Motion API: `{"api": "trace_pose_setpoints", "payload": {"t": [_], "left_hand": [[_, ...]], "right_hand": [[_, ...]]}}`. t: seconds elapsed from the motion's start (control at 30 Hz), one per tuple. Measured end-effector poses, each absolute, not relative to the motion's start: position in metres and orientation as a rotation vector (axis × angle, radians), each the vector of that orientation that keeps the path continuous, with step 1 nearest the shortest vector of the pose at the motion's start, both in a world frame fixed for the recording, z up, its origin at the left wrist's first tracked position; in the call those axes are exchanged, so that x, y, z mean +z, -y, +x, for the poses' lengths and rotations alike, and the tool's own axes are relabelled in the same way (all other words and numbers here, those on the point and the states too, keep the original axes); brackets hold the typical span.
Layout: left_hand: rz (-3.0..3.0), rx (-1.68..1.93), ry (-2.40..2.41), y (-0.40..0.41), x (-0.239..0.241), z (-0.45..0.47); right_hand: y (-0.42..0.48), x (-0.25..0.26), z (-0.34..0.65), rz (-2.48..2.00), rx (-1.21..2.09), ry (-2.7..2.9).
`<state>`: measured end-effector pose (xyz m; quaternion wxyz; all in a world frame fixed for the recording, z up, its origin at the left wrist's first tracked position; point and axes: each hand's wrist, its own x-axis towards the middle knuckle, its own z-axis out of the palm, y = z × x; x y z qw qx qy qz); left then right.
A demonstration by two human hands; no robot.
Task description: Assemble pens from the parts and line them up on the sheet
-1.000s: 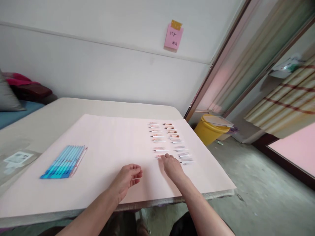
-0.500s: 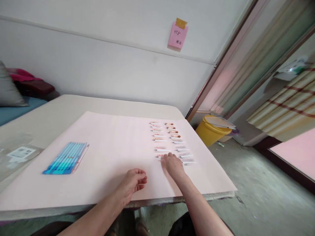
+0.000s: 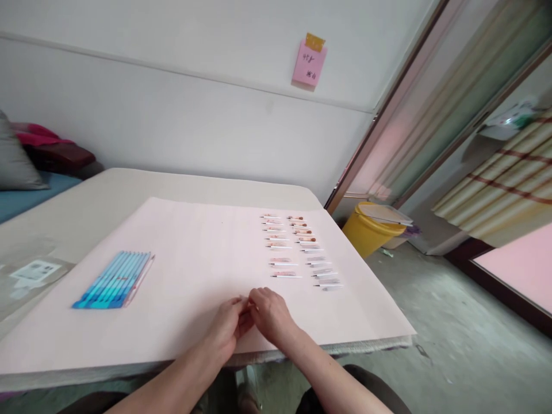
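Above the near edge of the white sheet, my left hand (image 3: 230, 323) and my right hand (image 3: 271, 313) meet, fingertips together. Both sets of fingers are curled closed; whatever is between them is hidden. To the right beyond my hands lie two columns of thin white sticks with dark tips, like pen refills (image 3: 287, 276), with small pinkish or clear pieces beside them. Several at the far end of the right column have brown ends (image 3: 307, 239). On the left, a row of blue pens (image 3: 112, 280) lies side by side, with a pale pink pen (image 3: 140, 280) along its right side.
The white sheet (image 3: 194, 247) covers most of the table. A clear plastic bag (image 3: 26, 282) with a label lies at the left edge. A yellow bin (image 3: 366, 233) stands on the floor past the right edge. A pink note (image 3: 309, 64) is taped to the wall.
My right hand has moved left and toward me, from the near end of the refill columns to my left hand. My left hand has stayed about where it was.
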<state>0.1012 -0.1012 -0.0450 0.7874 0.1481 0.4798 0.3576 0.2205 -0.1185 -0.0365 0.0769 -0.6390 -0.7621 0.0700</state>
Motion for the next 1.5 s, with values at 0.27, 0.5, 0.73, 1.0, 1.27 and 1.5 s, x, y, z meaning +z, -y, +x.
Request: {"api": "trace_pose_setpoints", "payload": {"t": [0.27, 0.5, 0.73, 1.0, 1.27, 1.5], "left_hand": [[0.319, 0.847, -1.078, 0.091, -0.048, 0.095], [0.286, 0.921, -1.078, 0.077, -0.039, 0.083], [0.257, 1.018, -1.038, 0.061, -0.034, 0.067], [0.162, 1.13, -1.034, 0.049, -0.036, 0.059], [0.187, 1.223, -1.026, 0.049, -0.036, 0.058], [0.309, 1.232, -0.997, 0.05, -0.037, 0.06]], "right_hand": [[0.099, -0.024, 0.277, -2.364, 0.089, 2.05], [0.096, -0.032, 0.315, -2.625, 0.131, 1.916], [0.1, -0.034, 0.28, -2.463, 0.181, 2.096], [0.109, -0.021, 0.251, -1.909, 0.337, 2.136], [0.121, -0.012, 0.242, -1.487, 0.566, 1.997], [0.123, -0.008, 0.238, -1.466, 0.563, 2.046]]}}
